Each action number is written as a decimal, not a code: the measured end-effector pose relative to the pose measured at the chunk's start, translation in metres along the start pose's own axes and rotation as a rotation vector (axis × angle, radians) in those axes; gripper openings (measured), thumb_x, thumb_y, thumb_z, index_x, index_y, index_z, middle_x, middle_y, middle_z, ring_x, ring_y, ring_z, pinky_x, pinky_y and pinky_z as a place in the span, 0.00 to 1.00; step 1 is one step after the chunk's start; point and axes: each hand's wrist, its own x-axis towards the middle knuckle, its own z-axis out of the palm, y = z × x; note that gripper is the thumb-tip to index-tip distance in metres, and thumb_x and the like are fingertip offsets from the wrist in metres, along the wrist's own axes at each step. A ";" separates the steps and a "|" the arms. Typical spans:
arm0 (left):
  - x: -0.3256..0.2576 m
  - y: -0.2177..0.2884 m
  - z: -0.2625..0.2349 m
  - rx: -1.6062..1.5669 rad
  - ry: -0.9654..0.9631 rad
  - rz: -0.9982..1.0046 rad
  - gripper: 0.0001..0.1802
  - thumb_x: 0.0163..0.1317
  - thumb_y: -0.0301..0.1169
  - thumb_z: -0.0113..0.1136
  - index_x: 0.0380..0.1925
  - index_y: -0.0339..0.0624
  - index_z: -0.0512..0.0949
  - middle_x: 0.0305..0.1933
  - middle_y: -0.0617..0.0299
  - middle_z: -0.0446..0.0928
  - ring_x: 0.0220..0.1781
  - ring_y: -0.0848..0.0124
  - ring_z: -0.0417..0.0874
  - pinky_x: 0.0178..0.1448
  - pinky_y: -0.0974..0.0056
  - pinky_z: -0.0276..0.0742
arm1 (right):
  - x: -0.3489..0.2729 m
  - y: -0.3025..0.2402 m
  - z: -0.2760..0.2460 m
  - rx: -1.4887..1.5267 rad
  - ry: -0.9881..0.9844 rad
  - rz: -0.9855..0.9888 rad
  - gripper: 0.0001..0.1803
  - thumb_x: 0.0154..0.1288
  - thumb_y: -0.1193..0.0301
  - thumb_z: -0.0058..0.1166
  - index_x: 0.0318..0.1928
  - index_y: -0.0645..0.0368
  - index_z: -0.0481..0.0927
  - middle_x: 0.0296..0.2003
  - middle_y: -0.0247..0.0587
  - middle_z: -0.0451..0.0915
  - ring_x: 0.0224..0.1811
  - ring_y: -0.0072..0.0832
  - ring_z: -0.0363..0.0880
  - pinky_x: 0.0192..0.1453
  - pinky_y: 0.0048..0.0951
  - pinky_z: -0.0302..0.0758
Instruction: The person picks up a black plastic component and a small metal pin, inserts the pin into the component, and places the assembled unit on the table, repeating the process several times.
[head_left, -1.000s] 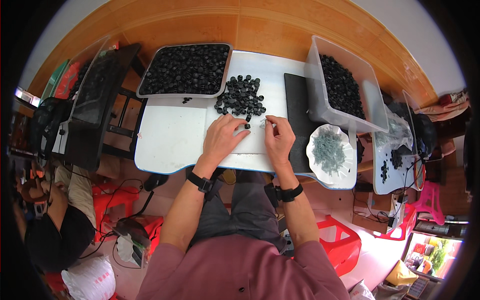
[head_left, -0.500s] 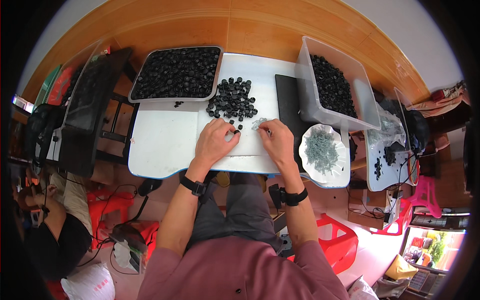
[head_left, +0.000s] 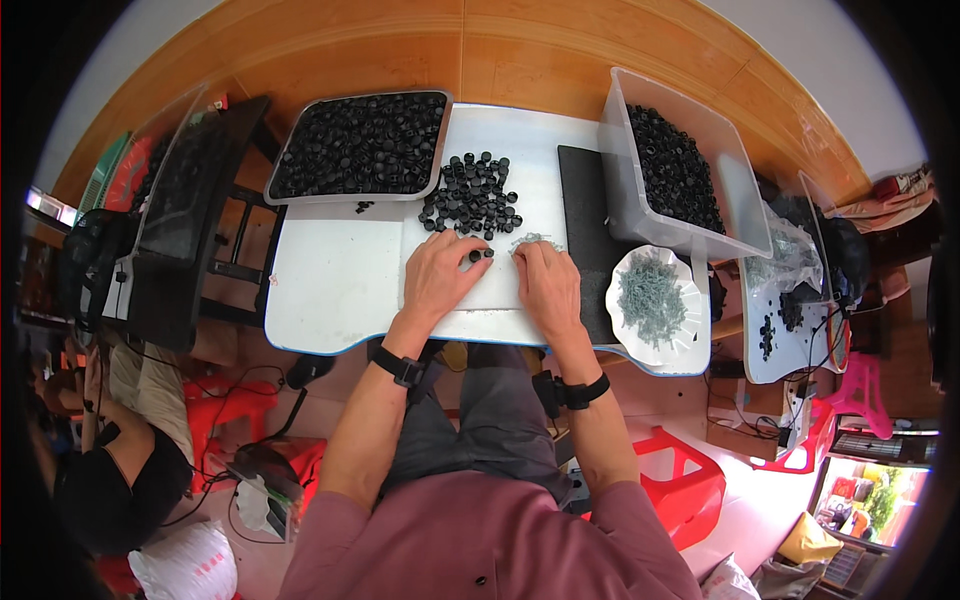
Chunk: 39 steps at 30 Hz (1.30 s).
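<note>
My left hand [head_left: 440,275] rests on the white table [head_left: 330,290], its fingertips pinching a small black cap [head_left: 476,256]. My right hand [head_left: 546,283] lies beside it, fingers touching a little cluster of thin grey metal pieces [head_left: 532,240]. Just beyond both hands sits a loose pile of black caps [head_left: 470,194].
A grey tray of black caps [head_left: 365,145] stands at the back left, a clear bin of black parts [head_left: 672,165] at the back right. A white bowl of grey metal pieces [head_left: 650,298] sits right of my right hand, next to a black mat [head_left: 585,200]. Another person [head_left: 95,470] sits lower left.
Both hands have shifted slightly nearer the table's front edge; the left hand now has a black cap at its fingertips.
</note>
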 end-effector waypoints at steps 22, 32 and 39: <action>-0.005 0.000 0.003 -0.170 0.211 0.166 0.12 0.54 0.23 0.74 0.39 0.40 0.83 0.37 0.58 0.84 0.41 0.58 0.85 0.48 0.57 0.82 | 0.001 -0.019 0.015 0.546 0.049 0.149 0.06 0.65 0.80 0.64 0.43 0.63 0.85 0.35 0.48 0.86 0.34 0.43 0.85 0.40 0.35 0.80; -0.008 -0.002 0.005 -0.277 0.169 0.135 0.13 0.57 0.23 0.75 0.42 0.40 0.85 0.39 0.57 0.87 0.36 0.64 0.88 0.39 0.63 0.85 | -0.001 -0.020 0.011 0.614 0.037 0.201 0.06 0.66 0.80 0.63 0.42 0.64 0.85 0.34 0.48 0.86 0.32 0.41 0.86 0.38 0.35 0.80; -0.010 -0.004 0.007 -0.379 0.113 0.043 0.14 0.59 0.22 0.74 0.45 0.39 0.86 0.41 0.57 0.88 0.36 0.68 0.89 0.41 0.66 0.86 | -0.002 -0.018 0.011 0.647 0.029 0.208 0.05 0.66 0.81 0.63 0.42 0.64 0.85 0.33 0.48 0.86 0.31 0.38 0.85 0.36 0.33 0.79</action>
